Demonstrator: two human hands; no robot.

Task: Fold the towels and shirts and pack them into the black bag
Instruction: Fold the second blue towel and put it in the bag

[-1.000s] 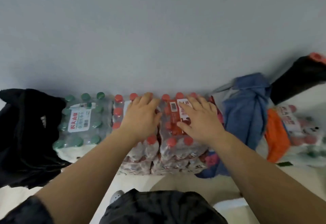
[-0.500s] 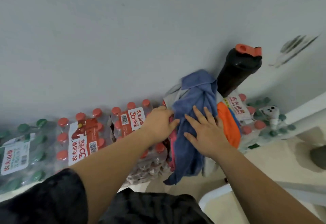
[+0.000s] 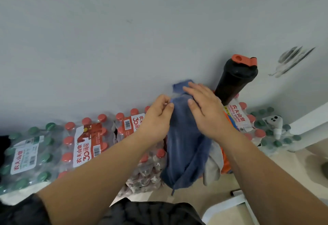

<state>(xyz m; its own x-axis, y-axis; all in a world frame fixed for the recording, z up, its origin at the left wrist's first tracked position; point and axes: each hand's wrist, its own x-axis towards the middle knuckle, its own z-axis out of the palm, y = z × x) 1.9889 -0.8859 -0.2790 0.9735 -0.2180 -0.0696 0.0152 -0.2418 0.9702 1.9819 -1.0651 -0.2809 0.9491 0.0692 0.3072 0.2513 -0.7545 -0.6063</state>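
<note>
Moved up since half a second ago, to the top of the blue towel (image 3: pixel 184 146). Pinching its left edge with left hand (image 3: pixel 158 116), thumb against curled fingers. Pressing right hand (image 3: pixel 205 111) flat on it, fingers straight. Hanging down over stacked water packs (image 3: pixel 85 145), toward floor. Behind, against wall, black bottle (image 3: pixel 234 84).

You've got a grey wall (image 3: pixel 124 38) ahead, with dark scuff marks (image 3: pixel 291 59) on it upper right. Along its base from your left: a shrink-wrapped green-cap water pack (image 3: pixel 24 155), a red-cap pack (image 3: pixel 85 146), and a second red-cap pack (image 3: pixel 129 123) touching it. Further right, a third red-cap pack (image 3: pixel 236 114) has a black shaker bottle (image 3: pixel 234 81) with an orange-red lid rising at it, base hidden. On your far right, a second green-cap pack (image 3: pixel 269 136) carries a white controller (image 3: pixel 274 123). Beige floor (image 3: pixel 284 171) below.
</note>
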